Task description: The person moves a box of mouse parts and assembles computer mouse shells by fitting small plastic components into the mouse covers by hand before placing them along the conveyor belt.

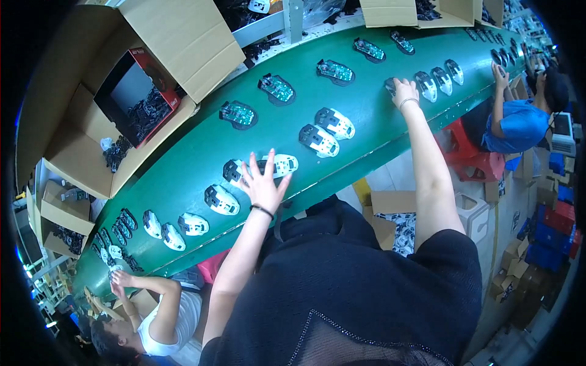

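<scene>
My left hand (262, 178) lies with fingers spread over a white-and-black computer mouse shell (285, 165) on the green belt. Its outer fingers reach the dark end of a neighbouring mouse shell (231, 171). Farther right, my right hand (405, 91) has its fingers bent onto a mouse shell (390, 86), which it partly covers. Just right of that hand stands a row of mouse shells (426, 86). Between my hands lie two more shells, one a mouse shell (318, 141) with its dark end to the left.
Mouse bases with green circuit boards (278, 89) line the belt's (372, 113) far side. An open carton (177, 43) with a box of small black parts stands at far left. One co-worker (165, 317) sits at lower left, another (519, 125) at right by a red stool (470, 155).
</scene>
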Available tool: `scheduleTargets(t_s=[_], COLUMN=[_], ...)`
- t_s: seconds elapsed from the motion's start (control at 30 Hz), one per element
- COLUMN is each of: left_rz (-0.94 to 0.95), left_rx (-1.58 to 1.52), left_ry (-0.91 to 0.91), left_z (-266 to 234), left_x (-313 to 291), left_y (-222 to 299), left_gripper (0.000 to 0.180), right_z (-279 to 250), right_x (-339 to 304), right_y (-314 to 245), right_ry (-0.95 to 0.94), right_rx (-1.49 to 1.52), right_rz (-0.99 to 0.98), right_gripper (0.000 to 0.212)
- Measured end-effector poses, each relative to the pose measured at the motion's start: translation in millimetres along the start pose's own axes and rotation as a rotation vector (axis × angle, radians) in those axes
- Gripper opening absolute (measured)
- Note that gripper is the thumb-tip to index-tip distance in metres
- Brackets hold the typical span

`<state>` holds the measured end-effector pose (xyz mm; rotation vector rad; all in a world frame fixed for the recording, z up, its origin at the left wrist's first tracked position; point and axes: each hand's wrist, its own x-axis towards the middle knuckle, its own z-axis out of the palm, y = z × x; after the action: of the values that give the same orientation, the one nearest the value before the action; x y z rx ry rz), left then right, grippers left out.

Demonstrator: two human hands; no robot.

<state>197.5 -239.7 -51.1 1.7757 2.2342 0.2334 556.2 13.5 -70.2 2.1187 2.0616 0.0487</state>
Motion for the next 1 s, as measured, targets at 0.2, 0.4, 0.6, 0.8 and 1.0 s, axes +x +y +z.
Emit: scheduleTargets(t_s=[0.2, 0.4, 0.6, 0.8, 1.0], left_rz=[0.038, 0.083, 0.115, 0.054, -0.091], left_rx=[0.205, 0.297, 0.193, -0.733, -2.176], left_ry=[-0.117, -0.14, -0.122, 0.087, -0.522], left_z=[22.8, 7.7, -13.0, -27.1, -81.3], left_x=[6.0, -3.5, -6.7, -7.3, 0.0], left_y=[-12.4, -75.6, -85.5, -64.5, -38.5], left_gripper=[0.07, 0.072, 0.075, 0.052, 0.062], right_z=[8.5, 18.3, 12.1, -51.7, -120.3], right_x=[-89.0, -157.9, -160.2, -172.8, -218.2], right_y=[-80.0, -145.2, -154.4, -171.2, -240.8], right_ry=[-0.157, -0.153, 0.014, -0.446, -0.524], right_rx=[0.693, 0.681, 0.884, 1.678, 1.742], right_rz=[-0.613, -0.456, -0.427, -0.233, -0.45], right_gripper=[0.086, 0.074, 0.072, 0.054, 0.055])
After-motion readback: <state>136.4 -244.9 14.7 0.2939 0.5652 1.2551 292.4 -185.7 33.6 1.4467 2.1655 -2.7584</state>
